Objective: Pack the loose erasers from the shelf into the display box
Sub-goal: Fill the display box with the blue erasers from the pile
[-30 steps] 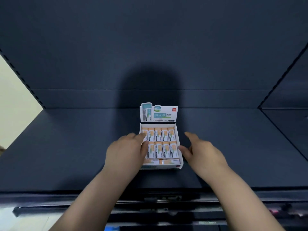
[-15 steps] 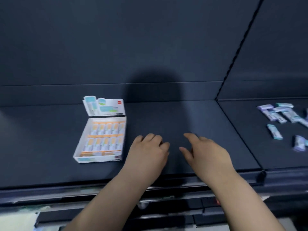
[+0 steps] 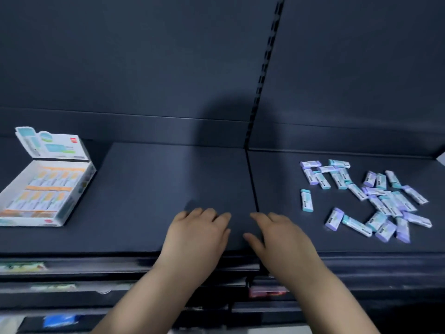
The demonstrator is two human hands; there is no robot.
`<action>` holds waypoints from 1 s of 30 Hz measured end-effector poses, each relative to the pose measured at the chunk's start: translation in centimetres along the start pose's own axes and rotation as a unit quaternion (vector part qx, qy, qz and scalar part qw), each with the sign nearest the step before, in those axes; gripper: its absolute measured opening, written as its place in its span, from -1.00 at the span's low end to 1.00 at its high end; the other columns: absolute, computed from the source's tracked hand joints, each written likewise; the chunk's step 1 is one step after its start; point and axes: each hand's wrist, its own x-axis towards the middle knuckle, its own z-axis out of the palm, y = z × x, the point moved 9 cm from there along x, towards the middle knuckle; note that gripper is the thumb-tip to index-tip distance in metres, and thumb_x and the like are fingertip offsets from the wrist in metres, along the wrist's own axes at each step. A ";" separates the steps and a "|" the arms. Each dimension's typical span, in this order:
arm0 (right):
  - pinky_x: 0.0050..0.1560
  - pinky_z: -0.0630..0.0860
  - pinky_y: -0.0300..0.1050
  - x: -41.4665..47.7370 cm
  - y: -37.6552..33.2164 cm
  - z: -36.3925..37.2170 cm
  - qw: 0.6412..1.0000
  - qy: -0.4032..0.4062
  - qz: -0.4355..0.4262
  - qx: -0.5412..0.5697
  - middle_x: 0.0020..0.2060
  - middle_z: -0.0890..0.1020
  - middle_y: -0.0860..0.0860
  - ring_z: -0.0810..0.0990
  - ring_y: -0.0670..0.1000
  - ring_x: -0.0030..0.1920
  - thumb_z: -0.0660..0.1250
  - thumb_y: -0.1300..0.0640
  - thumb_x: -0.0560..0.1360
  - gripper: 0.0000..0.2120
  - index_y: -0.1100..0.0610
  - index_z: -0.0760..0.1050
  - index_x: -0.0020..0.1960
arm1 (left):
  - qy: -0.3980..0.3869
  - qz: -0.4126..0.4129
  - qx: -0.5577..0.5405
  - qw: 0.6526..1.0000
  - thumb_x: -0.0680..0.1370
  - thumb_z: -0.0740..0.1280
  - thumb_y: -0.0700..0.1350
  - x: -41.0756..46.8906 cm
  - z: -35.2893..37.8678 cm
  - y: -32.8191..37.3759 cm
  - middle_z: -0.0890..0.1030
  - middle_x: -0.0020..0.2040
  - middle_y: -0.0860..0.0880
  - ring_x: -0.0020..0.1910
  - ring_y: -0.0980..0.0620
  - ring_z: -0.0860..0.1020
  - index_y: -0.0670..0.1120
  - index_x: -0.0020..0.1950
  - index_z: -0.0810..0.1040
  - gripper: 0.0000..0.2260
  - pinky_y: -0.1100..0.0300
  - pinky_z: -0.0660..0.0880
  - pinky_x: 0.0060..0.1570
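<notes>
View swings right: white cardboard display box [image 3: 77, 192] now sits far left on dark shelf [image 3: 156, 189], loose purple-and-teal wrapped erasers [image 3: 375, 198] scatter at right, long axes mixed. Empty, fingers loosely bent: left hand [image 3: 197, 235], right hand [image 3: 279, 237]; right hand nearer erasers.

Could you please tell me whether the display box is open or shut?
Open: the display box has its printed lid flap standing up at the back, and rows of orange-banded erasers show inside.

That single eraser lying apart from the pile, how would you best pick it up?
Pinch the lone eraser across its long sides, coming from above with the right hand. It lies flat, with bare shelf on both sides.
</notes>
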 end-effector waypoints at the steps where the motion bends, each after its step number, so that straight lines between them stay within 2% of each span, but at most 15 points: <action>1: 0.18 0.40 -0.07 0.1 0.6 -0.1 1.000 0.005 0.003 0.002 0.19 0.48 -0.01 0.39 0.03 0.25 0.10 -0.15 0.57 -0.53 -0.01 0.23 0.42 | -0.004 0.002 -0.001 1.000 0.33 0.50 -0.02 0.3 0.2 0.3 0.64 -0.27 0.01 -0.31 -0.03 0.60 -0.04 0.00 0.66 -0.72 0.10 0.51 -0.32; 8: 0.18 0.39 -0.12 0.6 4.9 -0.6 0.995 0.048 0.068 0.049 0.17 0.50 -0.03 0.42 0.01 0.24 0.13 -0.16 0.55 -0.51 -0.05 0.23 0.43 | -0.037 0.034 -0.039 0.998 0.41 0.44 0.01 3.0 2.7 1.7 0.64 -0.17 0.05 -0.22 0.00 0.60 -0.01 0.11 0.62 -0.71 0.10 0.51 -0.26; 15: 0.09 0.39 -0.15 0.1 10.2 -1.3 0.986 0.083 0.106 0.095 0.12 0.52 -0.05 0.45 -0.01 0.18 0.17 -0.15 0.54 -0.53 -0.06 0.27 0.41 | -0.026 0.064 -0.052 0.996 0.36 0.49 0.00 5.4 4.0 5.3 0.64 -0.19 0.05 -0.26 0.02 0.60 -0.02 0.07 0.63 -0.70 0.12 0.53 -0.30; 19: 0.10 0.38 -0.14 0.4 14.5 -2.1 0.988 0.081 0.097 0.086 0.08 0.51 -0.05 0.44 0.00 0.16 0.17 -0.14 0.54 -0.54 -0.07 0.27 0.40 | -0.036 0.058 -0.041 0.997 0.36 0.48 0.01 7.7 5.4 8.3 0.64 -0.18 0.06 -0.25 0.01 0.60 0.00 0.08 0.63 -0.69 0.14 0.51 -0.29; 23: 0.12 0.40 -0.14 1.0 19.8 -3.1 0.993 0.055 0.073 0.073 0.10 0.51 -0.05 0.43 -0.01 0.17 0.16 -0.14 0.55 -0.52 -0.05 0.24 0.43 | -0.017 0.051 -0.036 0.998 0.29 0.53 0.02 10.7 6.1 13.4 0.63 -0.24 0.07 -0.30 0.01 0.60 0.01 -0.01 0.66 -0.70 0.17 0.50 -0.34; 27: 0.14 0.37 -0.14 1.8 25.3 -5.1 0.997 0.044 0.039 0.058 0.15 0.51 -0.02 0.43 0.00 0.19 0.15 -0.14 0.55 -0.51 -0.06 0.23 0.44 | -0.004 0.029 -0.038 0.999 0.33 0.37 0.06 14.1 6.7 18.8 0.64 -0.23 0.07 -0.28 0.00 0.62 0.02 -0.01 0.66 -0.72 0.21 0.50 -0.33; 30: 0.13 0.39 -0.12 2.3 28.6 -5.8 0.998 0.033 0.019 0.041 0.10 0.53 0.00 0.44 0.03 0.17 0.17 -0.13 0.55 -0.53 -0.04 0.26 0.42 | -0.015 0.009 -0.020 1.000 0.33 0.42 0.06 15.4 7.8 21.1 0.64 -0.22 0.05 -0.27 -0.01 0.62 0.01 0.01 0.66 -0.71 0.16 0.50 -0.32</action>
